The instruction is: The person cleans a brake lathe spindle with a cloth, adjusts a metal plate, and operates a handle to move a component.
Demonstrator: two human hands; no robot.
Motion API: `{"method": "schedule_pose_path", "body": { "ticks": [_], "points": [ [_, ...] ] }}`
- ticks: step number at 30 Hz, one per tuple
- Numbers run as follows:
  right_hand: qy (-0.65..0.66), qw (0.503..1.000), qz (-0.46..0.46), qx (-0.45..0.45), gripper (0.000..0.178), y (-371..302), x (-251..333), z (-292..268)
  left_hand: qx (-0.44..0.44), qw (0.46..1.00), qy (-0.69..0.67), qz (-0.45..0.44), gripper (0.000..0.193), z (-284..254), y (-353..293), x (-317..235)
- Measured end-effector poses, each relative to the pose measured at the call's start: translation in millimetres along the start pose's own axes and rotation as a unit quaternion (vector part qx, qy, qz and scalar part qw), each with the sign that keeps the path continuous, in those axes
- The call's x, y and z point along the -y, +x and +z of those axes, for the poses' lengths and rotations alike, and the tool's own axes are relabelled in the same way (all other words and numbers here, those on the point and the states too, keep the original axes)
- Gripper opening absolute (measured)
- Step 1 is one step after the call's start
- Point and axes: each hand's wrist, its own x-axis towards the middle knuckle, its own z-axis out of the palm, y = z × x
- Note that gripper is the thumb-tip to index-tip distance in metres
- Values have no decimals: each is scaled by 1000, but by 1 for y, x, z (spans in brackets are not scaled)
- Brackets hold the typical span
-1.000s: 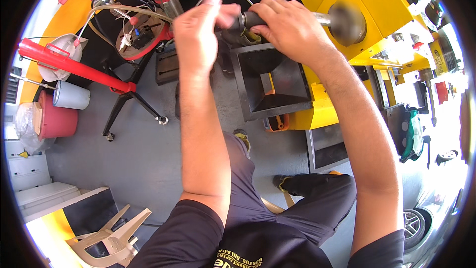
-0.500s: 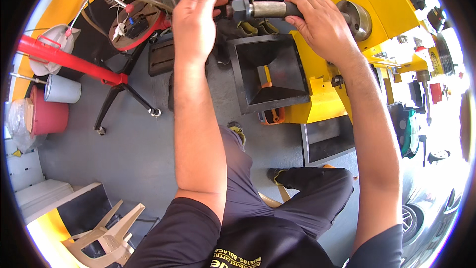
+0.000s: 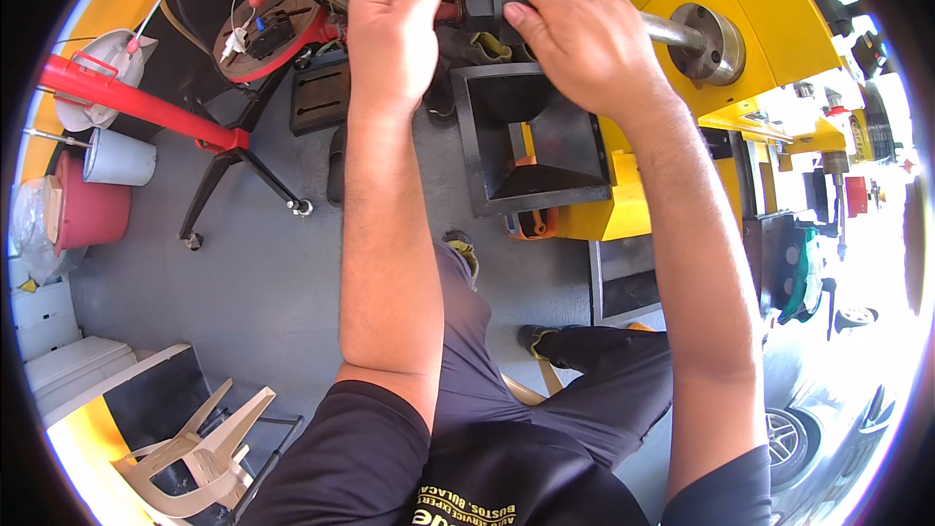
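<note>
A steel shaft (image 3: 672, 31) juts leftward from a round flange (image 3: 708, 44) on a yellow machine (image 3: 769, 15). My right hand (image 3: 589, 39) is closed around a dark sleeve on this shaft; the fingers and palm hide most of the sleeve. Just left of its fingertips sits a dark hexagonal nut (image 3: 479, 12). My left hand (image 3: 397, 39) is raised by the shaft's free end, its fingers stretched out to the right above a reddish-brown piece (image 3: 448, 12). Whether the left palm touches that end is hidden.
A black funnel-shaped tray (image 3: 534, 193) hangs below the shaft. Left stand a red stand arm (image 3: 136, 105) on black legs, a round red-rimmed tray (image 3: 268, 73), a pale bucket (image 3: 120, 158) and a red bucket (image 3: 90, 205). A beige plastic chair (image 3: 209, 458) is lower left; a car (image 3: 823, 429) lower right.
My right hand has slid left along the shaft with the dark sleeve, up to the hex nut, and bare shaft now shows behind it. My left fingers reach farther right.
</note>
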Motion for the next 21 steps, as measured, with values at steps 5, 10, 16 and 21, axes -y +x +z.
{"method": "schedule_pose_path", "body": {
  "ticks": [5,10,16,21],
  "points": [
    [-6,999,17,-33,26,-14,-25,-4,-57,994,86,-37,35,-5,-1,1],
    [6,1000,17,-15,28,-4,-5,4,11,980,192,-51,30,-16,-2,5],
    [-22,995,97,-17,31,-19,-31,0,49,995,67,-62,4,0,-4,-5],
    [7,998,20,-60,29,-6,-7,5,49,996,30,-65,9,1,-2,-10]
  ]
}}
